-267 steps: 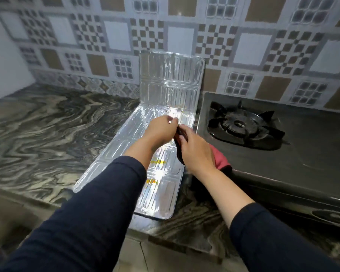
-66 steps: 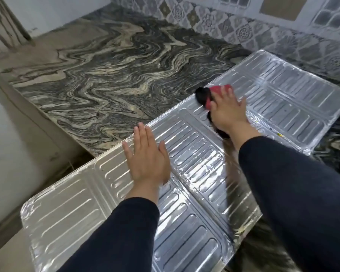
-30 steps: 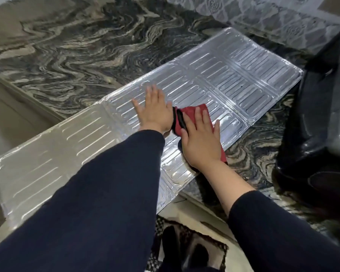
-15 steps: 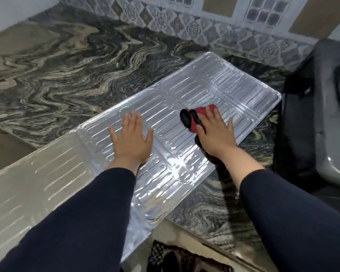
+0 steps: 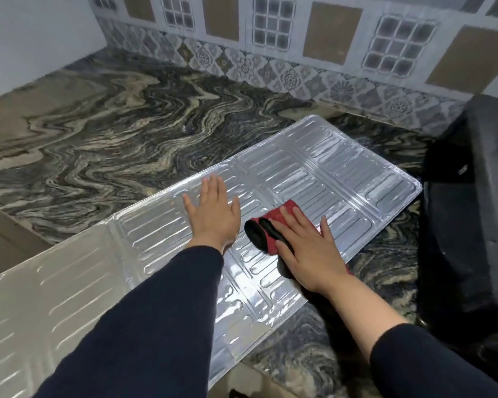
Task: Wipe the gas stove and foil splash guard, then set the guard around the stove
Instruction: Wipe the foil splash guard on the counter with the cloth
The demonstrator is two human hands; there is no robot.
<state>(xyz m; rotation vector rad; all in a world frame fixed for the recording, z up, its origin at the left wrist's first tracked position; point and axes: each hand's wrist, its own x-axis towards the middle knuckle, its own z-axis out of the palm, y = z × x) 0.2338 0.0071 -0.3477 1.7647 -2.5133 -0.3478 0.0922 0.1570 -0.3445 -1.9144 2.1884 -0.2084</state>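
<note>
Two hands rest on one foil splash guard (image 5: 314, 179), and we take that guard as our landmark. It lies flat and unfolded across the dark swirled marble counter (image 5: 112, 133), with three ribbed panels showing; its near-left panel runs past the counter's front edge toward us.

Right of the guard stands one black gas stove (image 5: 469, 211), only partly in frame, its side close to the guard's far-right corner but not touching it. Behind the guard, a patterned tile wall (image 5: 285, 53) rises from the counter. Nothing lies on the guard except our hands and one cloth.

Our left hand (image 5: 213, 216) is spread open, palm down, pressing on the guard's middle panel. Our right hand (image 5: 308, 248) lies just beside it, fingers extended flat over a red and black cloth (image 5: 266, 228), pinning it against the foil near the fold between the middle and right panels. The cloth's black edge sticks out between the two hands. Both dark sleeves reach over the guard's near edge.
</note>
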